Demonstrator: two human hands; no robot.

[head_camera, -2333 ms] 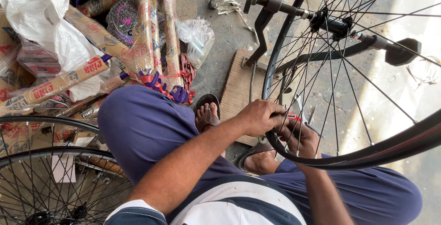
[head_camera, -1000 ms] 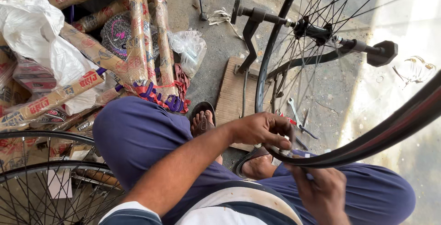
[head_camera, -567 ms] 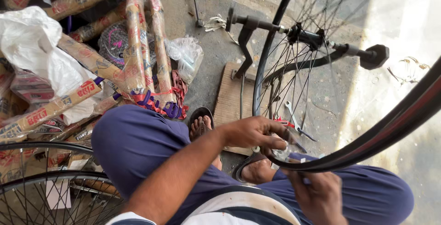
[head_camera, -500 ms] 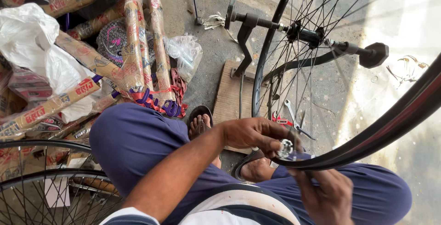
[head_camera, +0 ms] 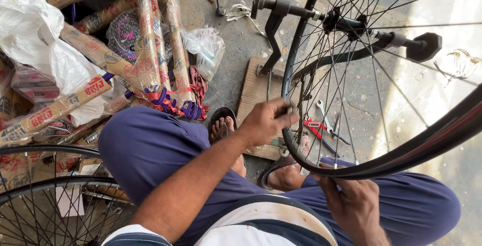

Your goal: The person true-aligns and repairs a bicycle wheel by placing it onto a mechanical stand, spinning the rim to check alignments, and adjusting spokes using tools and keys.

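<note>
Black spoked bicycle wheel sits in a black truing stand; left hand pinches the rim's near edge, fingers pressed together; right hand curls under the rim below; a slipped grip could jam fingertips among the spokes.

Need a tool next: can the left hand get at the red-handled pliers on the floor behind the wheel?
Probably not directly: the left hand grips the black wheel rim, and the red-handled pliers lie beyond the thin metal spokes; it would have to go around.
</note>
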